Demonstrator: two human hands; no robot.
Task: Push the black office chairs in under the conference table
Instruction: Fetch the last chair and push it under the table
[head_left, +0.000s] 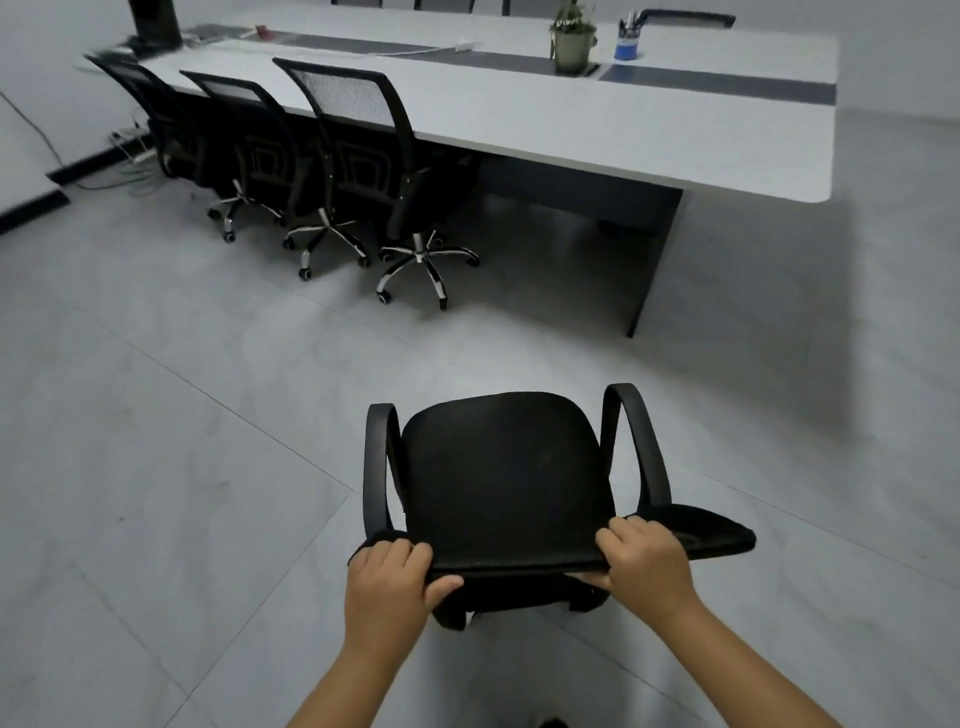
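One camera only, worn on the person's head, looking forward and steeply down. Nearest the lens, at the bottom edge, both forearms reach in; the left hand (387, 582) and right hand (644, 564) sit close below it on the top of a chair back (519, 558), whose seat is seen almost from straight above. Past that, open grey floor (156, 467) fills the middle ground. The conference table (597, 124) runs across the top of the frame, well off, its lines bowed by the wide lens. There's no second view to share anything with.
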